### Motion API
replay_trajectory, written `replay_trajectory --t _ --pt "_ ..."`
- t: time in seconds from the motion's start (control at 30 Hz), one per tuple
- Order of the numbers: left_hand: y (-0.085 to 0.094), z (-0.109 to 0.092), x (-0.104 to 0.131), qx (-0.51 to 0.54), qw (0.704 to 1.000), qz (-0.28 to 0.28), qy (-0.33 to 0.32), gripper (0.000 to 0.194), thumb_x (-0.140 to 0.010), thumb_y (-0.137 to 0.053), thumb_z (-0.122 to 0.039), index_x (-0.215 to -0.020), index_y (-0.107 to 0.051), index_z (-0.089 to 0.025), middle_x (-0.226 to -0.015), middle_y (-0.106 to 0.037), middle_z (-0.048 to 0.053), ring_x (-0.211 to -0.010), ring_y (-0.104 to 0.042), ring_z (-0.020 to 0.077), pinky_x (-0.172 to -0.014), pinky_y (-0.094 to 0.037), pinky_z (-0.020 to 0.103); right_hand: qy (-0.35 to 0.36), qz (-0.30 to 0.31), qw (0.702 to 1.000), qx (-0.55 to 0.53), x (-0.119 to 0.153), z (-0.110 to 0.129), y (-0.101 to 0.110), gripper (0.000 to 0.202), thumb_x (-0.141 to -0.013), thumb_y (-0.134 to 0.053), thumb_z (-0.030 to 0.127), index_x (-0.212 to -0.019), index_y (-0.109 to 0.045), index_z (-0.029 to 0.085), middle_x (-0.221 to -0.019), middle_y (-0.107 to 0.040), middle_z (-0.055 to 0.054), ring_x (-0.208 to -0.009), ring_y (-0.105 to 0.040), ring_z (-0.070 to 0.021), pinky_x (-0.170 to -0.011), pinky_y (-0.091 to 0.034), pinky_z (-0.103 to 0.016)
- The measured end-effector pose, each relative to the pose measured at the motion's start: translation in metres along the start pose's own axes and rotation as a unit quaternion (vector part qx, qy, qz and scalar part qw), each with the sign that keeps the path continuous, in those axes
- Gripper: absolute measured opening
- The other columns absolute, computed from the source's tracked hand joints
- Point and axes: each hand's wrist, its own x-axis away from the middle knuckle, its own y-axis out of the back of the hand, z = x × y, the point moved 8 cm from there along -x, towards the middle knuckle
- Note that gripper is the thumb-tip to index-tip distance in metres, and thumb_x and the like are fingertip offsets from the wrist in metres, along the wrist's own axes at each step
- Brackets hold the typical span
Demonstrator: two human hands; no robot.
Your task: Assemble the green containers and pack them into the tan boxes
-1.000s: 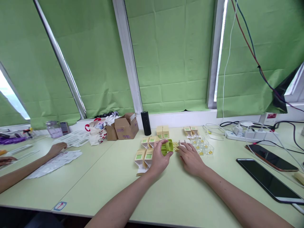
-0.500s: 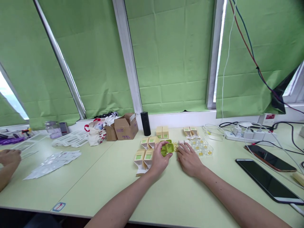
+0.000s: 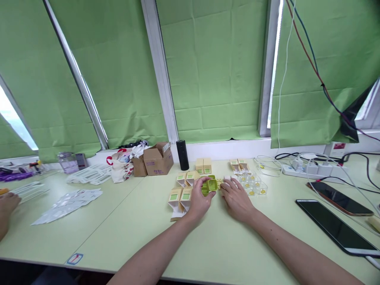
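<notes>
My left hand (image 3: 201,200) is closed on a green tray with square cups (image 3: 211,185), thumb and fingers around its near side. The tray is held tilted just above the table. Beside it, small pale yellow pieces (image 3: 220,182) lie on the table, partly covered by my hands. My right hand (image 3: 236,198) is palm down with its fingers stretched out over these pieces. A small whitish thing (image 3: 228,177) shows at its fingertips. Several clear cups with yellow contents (image 3: 251,183) stand just right of my right hand. Small open boxes with green squares (image 3: 179,196) are left of my left hand.
More small boxes stand at the back (image 3: 203,166) and further right (image 3: 238,164). A black cylinder (image 3: 182,155) and a cardboard box (image 3: 158,159) are by the wall. Phones (image 3: 335,225), cables and a power strip (image 3: 286,170) lie right. Another person's hand (image 3: 8,206) is far left.
Both my hands and the green tray stay nearly still. At the far left, the other person's hand has moved toward the left edge, and a white frame near it has shifted.
</notes>
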Motion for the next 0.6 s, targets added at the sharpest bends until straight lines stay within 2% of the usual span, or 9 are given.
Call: replay_trajectory --t 0.1,0.17,0.27,0.43,0.53,0.6 --pt "0.002 0.0 -0.002 0.004 1.0 -0.004 0.008 0.048 -0.074 -0.075 -0.006 -0.118 -0.068 -0.024 -0.125 -0.07 0.008 -0.12 -0.063 0.0262 -0.108 -0.046 0.044 -0.015 -0.086 0.994 -0.071 0.0 -0.007 0.011 0.03 -0.093 -0.055 0.004 -0.107 -0.077 0.019 -0.113 -0.081 -0.011 -0.111 -0.073 -0.0283 -0.114 -0.047 -0.051" --pt "0.002 0.001 -0.003 0.011 1.0 -0.006 0.017 0.047 -0.075 -0.075 -0.006 -0.118 -0.067 -0.023 -0.125 -0.071 0.008 -0.118 -0.064 0.0263 -0.107 -0.046 0.044 -0.046 -0.15 0.979 -0.133 0.003 -0.016 0.021 0.03 -0.095 -0.052 0.005 -0.099 -0.077 0.021 -0.104 -0.082 -0.009 -0.097 -0.076 -0.0254 -0.1 -0.057 -0.046" --pt "0.002 0.003 -0.003 0.022 0.999 -0.007 0.028 0.046 -0.075 -0.076 -0.008 -0.117 -0.068 -0.023 -0.126 -0.071 0.008 -0.117 -0.064 0.0263 -0.106 -0.047 0.044 -0.106 -0.209 0.947 -0.221 0.009 -0.029 0.033 0.024 -0.097 -0.055 0.012 -0.093 -0.076 0.024 -0.099 -0.082 -0.007 -0.092 -0.078 -0.0249 -0.083 -0.062 -0.039" --pt "0.001 0.002 -0.001 0.024 0.999 -0.009 0.032 0.045 -0.075 -0.077 -0.008 -0.117 -0.069 -0.023 -0.125 -0.072 0.008 -0.117 -0.064 0.0263 -0.107 -0.046 0.044 -0.182 -0.226 0.907 -0.307 0.016 -0.036 0.044 0.013 -0.094 -0.063 0.023 -0.086 -0.074 0.025 -0.092 -0.081 -0.005 -0.087 -0.078 -0.0253 -0.082 -0.063 -0.04" --pt "0.001 0.002 -0.001 0.019 0.999 -0.009 0.032 0.046 -0.075 -0.077 -0.008 -0.118 -0.069 -0.024 -0.126 -0.071 0.008 -0.118 -0.064 0.0266 -0.107 -0.046 0.044 -0.228 -0.209 0.874 -0.375 0.017 -0.037 0.042 0.008 -0.093 -0.066 0.029 -0.092 -0.073 0.024 -0.091 -0.079 -0.005 -0.085 -0.076 -0.0252 -0.079 -0.063 -0.041" --pt "0.001 0.002 -0.001 0.014 0.999 -0.009 0.033 0.046 -0.076 -0.077 -0.008 -0.118 -0.069 -0.024 -0.126 -0.071 0.008 -0.118 -0.064 0.0268 -0.107 -0.046 0.044 -0.236 -0.204 0.848 -0.429 0.016 -0.034 0.04 0.012 -0.096 -0.066 0.034 -0.099 -0.073 0.024 -0.096 -0.077 -0.007 -0.088 -0.075 -0.0251 -0.081 -0.064 -0.041"
